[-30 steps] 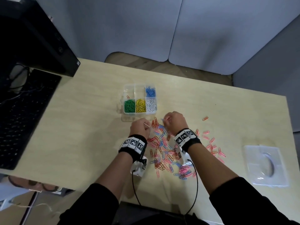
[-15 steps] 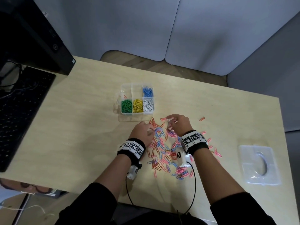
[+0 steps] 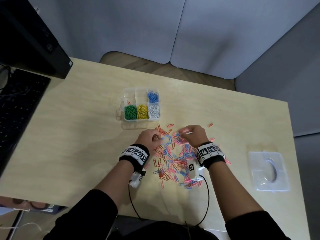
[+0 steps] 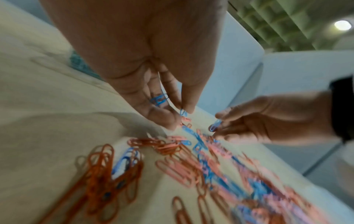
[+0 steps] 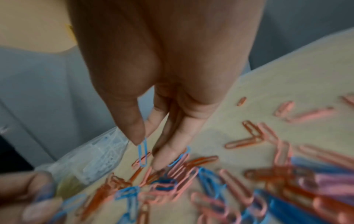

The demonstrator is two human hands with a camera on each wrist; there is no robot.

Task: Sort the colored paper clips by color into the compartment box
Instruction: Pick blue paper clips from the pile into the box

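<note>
Pale wood counter (image 3: 72, 135) under me, grey partitions behind. My left hand (image 3: 149, 137) cups a few blue clips (image 4: 159, 99) in curled fingers, seemingly pinching another. My right hand (image 3: 194, 134) pinches one blue paper clip (image 5: 143, 153) between thumb and forefinger. The loose pile (image 3: 174, 160) lies beneath both hands; the compartment box (image 3: 127, 94) sits just beyond my left hand.

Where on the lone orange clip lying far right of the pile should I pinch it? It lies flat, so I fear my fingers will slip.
Judging by its pose, take the lone orange clip across its two long sides, coming straight down from above. It lies flat on the table, apart from the pile, so thumb and forefinger have bare wood either side; tipping up one rounded end first may help.
</note>
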